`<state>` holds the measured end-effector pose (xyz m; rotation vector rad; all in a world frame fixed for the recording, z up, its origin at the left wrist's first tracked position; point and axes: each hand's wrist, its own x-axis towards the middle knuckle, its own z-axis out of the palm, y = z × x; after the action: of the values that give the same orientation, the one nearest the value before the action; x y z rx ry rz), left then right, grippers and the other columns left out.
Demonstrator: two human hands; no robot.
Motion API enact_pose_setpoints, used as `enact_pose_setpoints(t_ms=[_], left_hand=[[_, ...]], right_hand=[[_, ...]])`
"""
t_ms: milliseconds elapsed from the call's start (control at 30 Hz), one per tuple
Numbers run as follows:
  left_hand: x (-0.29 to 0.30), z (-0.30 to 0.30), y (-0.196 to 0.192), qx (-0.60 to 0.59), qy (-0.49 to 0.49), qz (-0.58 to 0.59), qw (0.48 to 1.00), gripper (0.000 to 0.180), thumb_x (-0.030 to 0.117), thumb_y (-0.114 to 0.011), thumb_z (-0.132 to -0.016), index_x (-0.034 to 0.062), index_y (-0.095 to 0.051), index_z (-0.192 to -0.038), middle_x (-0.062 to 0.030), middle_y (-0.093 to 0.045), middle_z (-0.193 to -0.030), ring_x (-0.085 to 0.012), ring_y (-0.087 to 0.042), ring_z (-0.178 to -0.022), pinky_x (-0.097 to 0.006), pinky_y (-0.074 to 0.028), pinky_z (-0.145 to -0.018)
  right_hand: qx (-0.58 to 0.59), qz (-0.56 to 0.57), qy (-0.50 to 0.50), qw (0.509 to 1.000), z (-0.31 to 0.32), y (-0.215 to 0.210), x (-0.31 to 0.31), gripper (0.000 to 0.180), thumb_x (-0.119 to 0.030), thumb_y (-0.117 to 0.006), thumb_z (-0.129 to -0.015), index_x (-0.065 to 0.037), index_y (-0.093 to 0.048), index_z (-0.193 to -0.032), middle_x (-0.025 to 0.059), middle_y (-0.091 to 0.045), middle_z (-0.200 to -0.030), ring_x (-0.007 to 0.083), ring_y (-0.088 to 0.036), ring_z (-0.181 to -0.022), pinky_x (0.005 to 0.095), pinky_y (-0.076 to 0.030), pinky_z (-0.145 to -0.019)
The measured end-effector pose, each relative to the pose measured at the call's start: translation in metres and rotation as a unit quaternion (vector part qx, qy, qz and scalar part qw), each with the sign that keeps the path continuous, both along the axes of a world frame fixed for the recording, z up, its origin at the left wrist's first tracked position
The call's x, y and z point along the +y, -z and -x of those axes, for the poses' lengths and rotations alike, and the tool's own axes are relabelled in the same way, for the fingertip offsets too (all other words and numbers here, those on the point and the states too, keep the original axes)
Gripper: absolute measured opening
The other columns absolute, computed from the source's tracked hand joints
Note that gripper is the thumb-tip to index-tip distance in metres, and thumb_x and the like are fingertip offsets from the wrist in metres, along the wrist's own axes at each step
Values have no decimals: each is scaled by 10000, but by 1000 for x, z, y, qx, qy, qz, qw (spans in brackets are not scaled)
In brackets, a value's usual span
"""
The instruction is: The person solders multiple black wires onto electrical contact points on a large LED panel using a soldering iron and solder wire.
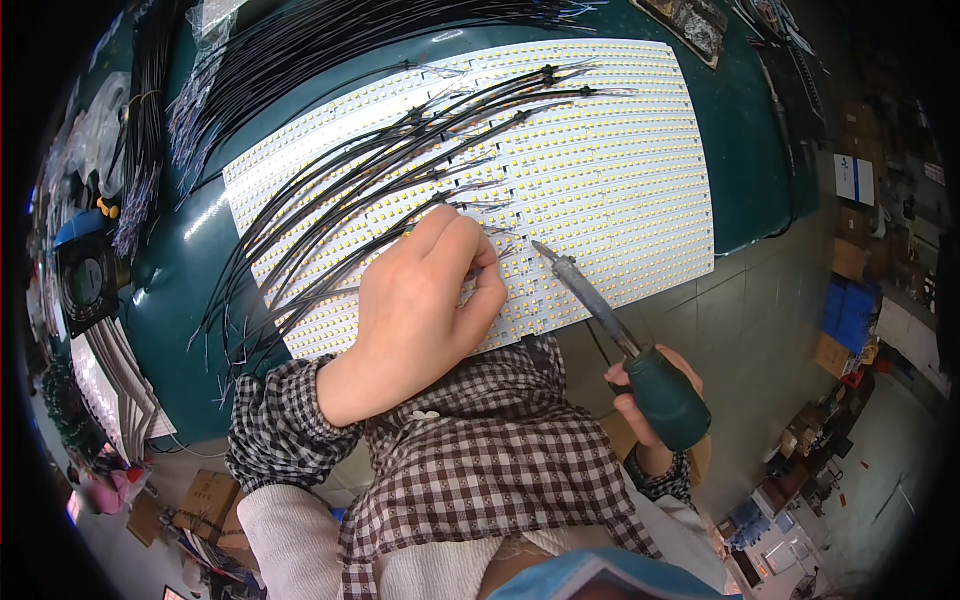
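A large white LED board (620, 170), covered in rows of small yellow LEDs, lies on the green tabletop. Several black cables (330, 190) stretch across its left half, their thin stripped wires lying along the middle seam. My left hand (420, 290) rests over the board with thumb and forefinger pinched on a cable end; fine wires show beyond the fingertips, while the fingers hide the rest. On the right, my right hand (650, 425) is wrapped round the green handle of a soldering iron (672, 400). The iron's tip is at the seam, just right of those wires; contact is unclear.
Bundles of black cables (300, 60) lie along the table's far side. At left are a black fan (88, 280) and a stack of white strips (115, 390). A dirty metal tray (690, 25) sits at the far right. Cardboard boxes (207, 502) stand on the floor.
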<state>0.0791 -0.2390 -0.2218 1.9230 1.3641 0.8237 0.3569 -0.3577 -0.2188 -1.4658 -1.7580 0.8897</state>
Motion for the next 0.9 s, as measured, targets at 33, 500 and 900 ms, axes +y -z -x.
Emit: enact_pose_setpoints(t_ms=[33, 500, 900], left_hand=[[0, 0, -1, 0, 0, 4, 1000, 160, 10, -718, -786, 60, -576, -839, -100, -573, -795, -293, -606, -630, -396, -473, -538], [9, 1, 2, -2, 43, 7, 999, 123, 19, -710, -812, 51, -600, -856, -97, -599, -805, -292, -630, -650, -384, -504, -566], [9, 2, -1, -6, 41, 22, 999, 116, 20, -704, -808, 50, -596, -842, -100, -603, -805, -291, -637, -660, -386, -507, -571]], right_hand=[[2, 9, 6, 1000, 0, 0, -1, 379, -292, -833, -866, 49, -697, -962, 151, -706, -877, 242, -723, -765, 352, -612, -688], [24, 31, 16, 999, -8, 2, -6, 444, -279, -870, -806, 32, -713, -1080, 114, -742, -923, 319, -719, -834, 390, -591, -761], [-11, 0, -9, 1000, -1, -1, 3, 300, -224, -837, -842, 29, -687, -904, 117, -707, -812, 221, -720, -727, 332, -585, -665]])
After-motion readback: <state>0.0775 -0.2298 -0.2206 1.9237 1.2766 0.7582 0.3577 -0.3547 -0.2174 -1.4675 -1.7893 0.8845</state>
